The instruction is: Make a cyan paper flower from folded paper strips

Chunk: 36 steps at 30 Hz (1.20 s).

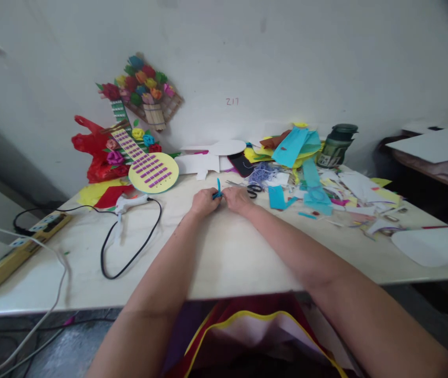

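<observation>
Near the middle of the table, my left hand (205,201) and my right hand (236,199) meet with fingers pinched around a small piece of blue paper (219,186). One narrow end of the paper sticks up between them; the rest is hidden by my fingers. Just beyond my right hand lie black-handled scissors (253,191), blades pointing left. To the right are a cut piece of blue paper (276,197) and a thin blue strip (307,215).
At left lie a white glue gun (120,203) with a looping black cord and a power strip (22,249). A yellow banjo-shaped craft (156,181) and paper flowers (145,84) lean at the wall. Paper scraps (357,194) and a green bottle (336,146) occupy the right.
</observation>
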Available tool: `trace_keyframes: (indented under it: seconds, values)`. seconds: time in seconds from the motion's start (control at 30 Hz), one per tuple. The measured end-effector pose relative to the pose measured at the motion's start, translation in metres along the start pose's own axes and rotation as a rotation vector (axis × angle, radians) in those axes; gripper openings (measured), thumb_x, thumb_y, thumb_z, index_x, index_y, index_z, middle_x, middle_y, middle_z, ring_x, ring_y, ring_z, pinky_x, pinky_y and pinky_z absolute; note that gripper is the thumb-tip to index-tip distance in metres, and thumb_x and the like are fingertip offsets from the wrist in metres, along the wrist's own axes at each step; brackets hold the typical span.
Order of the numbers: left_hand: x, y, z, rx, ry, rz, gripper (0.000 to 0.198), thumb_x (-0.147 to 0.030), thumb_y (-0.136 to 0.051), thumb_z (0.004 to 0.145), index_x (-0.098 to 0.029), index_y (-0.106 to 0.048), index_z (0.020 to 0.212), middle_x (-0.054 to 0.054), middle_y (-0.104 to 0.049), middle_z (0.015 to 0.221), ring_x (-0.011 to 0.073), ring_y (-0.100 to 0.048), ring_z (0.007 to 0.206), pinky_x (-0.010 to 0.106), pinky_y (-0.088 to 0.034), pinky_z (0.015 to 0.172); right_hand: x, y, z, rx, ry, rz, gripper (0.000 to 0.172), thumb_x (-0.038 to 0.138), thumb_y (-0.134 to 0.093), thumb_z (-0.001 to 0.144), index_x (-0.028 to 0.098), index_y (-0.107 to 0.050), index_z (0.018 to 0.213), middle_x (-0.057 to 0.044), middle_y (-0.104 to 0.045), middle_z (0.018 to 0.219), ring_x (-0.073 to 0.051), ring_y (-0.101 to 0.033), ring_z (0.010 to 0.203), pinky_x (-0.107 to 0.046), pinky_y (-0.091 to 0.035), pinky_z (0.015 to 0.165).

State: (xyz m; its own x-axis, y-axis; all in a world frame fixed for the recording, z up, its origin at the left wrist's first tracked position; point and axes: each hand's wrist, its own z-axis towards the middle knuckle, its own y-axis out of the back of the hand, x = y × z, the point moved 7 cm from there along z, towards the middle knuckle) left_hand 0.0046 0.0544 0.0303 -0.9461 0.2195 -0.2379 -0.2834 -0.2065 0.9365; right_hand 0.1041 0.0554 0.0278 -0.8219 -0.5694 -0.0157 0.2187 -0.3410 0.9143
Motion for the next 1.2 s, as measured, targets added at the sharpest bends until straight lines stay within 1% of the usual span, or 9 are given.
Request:
trace_keyframes:
  seconds: [0.17, 0.33, 0.43, 0.6, 0.7, 0.8, 0.97, 1.07, 1.2]
  values:
    - [0.001, 0.0, -0.001, -0.022, 0.016, 0.028, 0.027, -0.035, -0.047, 0.078, -0.024, -0.064, 0.095, 0.006, -0.068, 0.094, 0.021, -0.06, 0.087, 0.026, -0.042, 0.07, 0.003, 0.002, -0.001, -0.012, 0.005, 0.036, 0.028, 0.022, -0.039, 0.082, 0.014, -0.062, 0.096, -0.01, -0.066, 0.092, -0.021, -0.058, 0.087, -0.029, -0.037, 0.071]
    - [0.007, 0.003, -0.001, -0.093, 0.03, 0.001, 0.029, -0.036, -0.045, 0.081, -0.027, -0.061, 0.103, 0.005, -0.067, 0.098, 0.0206, -0.06, 0.09, 0.027, -0.041, 0.073, -0.021, 0.01, -0.003, -0.129, -0.223, 0.211, 0.035, 0.035, -0.033, 0.088, 0.02, -0.063, 0.098, -0.006, -0.068, 0.091, -0.019, -0.06, 0.084, -0.027, -0.038, 0.072]
    - [0.011, 0.004, -0.001, -0.119, 0.042, -0.036, 0.029, -0.035, -0.047, 0.08, -0.027, -0.06, 0.105, 0.003, -0.067, 0.098, 0.0201, -0.059, 0.092, 0.026, -0.041, 0.074, -0.033, 0.014, -0.004, -0.222, -0.309, 0.324, 0.032, 0.032, -0.039, 0.084, 0.018, -0.06, 0.105, -0.006, -0.067, 0.092, -0.017, -0.059, 0.085, -0.026, -0.039, 0.074]
    - [0.013, 0.003, -0.001, -0.145, 0.01, -0.095, 0.029, -0.033, -0.048, 0.079, -0.027, -0.06, 0.105, 0.002, -0.066, 0.102, 0.0185, -0.058, 0.094, 0.025, -0.041, 0.077, -0.037, 0.016, -0.003, -0.323, -0.297, 0.416, 0.028, 0.022, -0.043, 0.079, 0.016, -0.06, 0.101, -0.007, -0.065, 0.095, -0.018, -0.057, 0.091, -0.028, -0.04, 0.08]
    - [0.015, 0.004, 0.0, -0.156, 0.007, -0.12, 0.03, -0.033, -0.049, 0.079, -0.026, -0.06, 0.106, 0.002, -0.064, 0.105, 0.0175, -0.056, 0.097, 0.024, -0.04, 0.08, -0.041, 0.01, -0.001, -0.353, -0.316, 0.555, 0.026, 0.022, -0.047, 0.077, 0.016, -0.062, 0.098, -0.007, -0.065, 0.096, -0.017, -0.058, 0.089, -0.029, -0.042, 0.081]
    - [0.017, 0.003, 0.001, -0.148, 0.029, -0.14, 0.031, -0.034, -0.049, 0.079, -0.026, -0.06, 0.106, 0.002, -0.065, 0.104, 0.0173, -0.056, 0.096, 0.024, -0.04, 0.079, -0.048, -0.003, 0.004, -0.331, -0.417, 0.83, 0.021, 0.02, -0.051, 0.075, 0.015, -0.063, 0.092, -0.006, -0.068, 0.089, -0.015, -0.062, 0.08, -0.029, -0.046, 0.075]
    - [0.021, 0.002, 0.001, -0.138, 0.06, -0.157, 0.031, -0.036, -0.048, 0.078, -0.026, -0.061, 0.105, 0.001, -0.067, 0.097, 0.0175, -0.059, 0.088, 0.025, -0.041, 0.074, -0.056, -0.021, 0.005, -0.297, -0.601, 1.309, 0.014, 0.015, -0.053, 0.072, 0.013, -0.062, 0.083, -0.005, -0.068, 0.073, -0.011, -0.062, 0.06, -0.023, -0.047, 0.055]
    - [0.022, 0.001, 0.001, -0.138, 0.063, -0.161, 0.031, -0.036, -0.049, 0.077, -0.026, -0.062, 0.104, 0.001, -0.067, 0.096, 0.0178, -0.059, 0.087, 0.025, -0.041, 0.073, -0.059, -0.021, 0.004, -0.341, -0.62, 1.43, 0.01, 0.016, -0.056, 0.071, 0.014, -0.062, 0.08, -0.002, -0.066, 0.066, -0.009, -0.06, 0.054, -0.019, -0.045, 0.05]
    - [0.023, 0.001, 0.001, -0.134, 0.069, -0.157, 0.03, -0.035, -0.049, 0.077, -0.027, -0.062, 0.103, 0.001, -0.067, 0.095, 0.0185, -0.059, 0.087, 0.026, -0.042, 0.073, -0.061, -0.021, 0.004, -0.366, -0.618, 1.451, 0.01, 0.02, -0.057, 0.071, 0.015, -0.061, 0.078, 0.0, -0.065, 0.064, -0.008, -0.058, 0.051, -0.018, -0.043, 0.047]
